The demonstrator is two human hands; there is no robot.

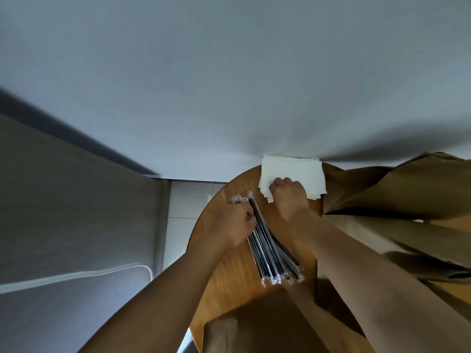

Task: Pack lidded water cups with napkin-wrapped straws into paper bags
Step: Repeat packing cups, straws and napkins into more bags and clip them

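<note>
Gathering stage: you are collecting one straw and one napkin, so the wrapping step is only beginning; no cups are in view.
Nearest bag: a brown paper bag [254, 327] lies at the near edge of the round table [229, 276].
Straws: the bundle of wrapped straws [270, 250] lies mid-table.
Left hand: your left hand [229, 222] pinches a straw at the bundle's far end.
Right hand: your right hand [288, 194] rests curled on the napkin stack [293, 169]; I cannot tell whether it grips a sheet.
Far right: more paper bags [395, 187] lie beside the napkins.
Next: probably separate a single napkin cleanly, then draw one straw free without dragging the rest.
</note>
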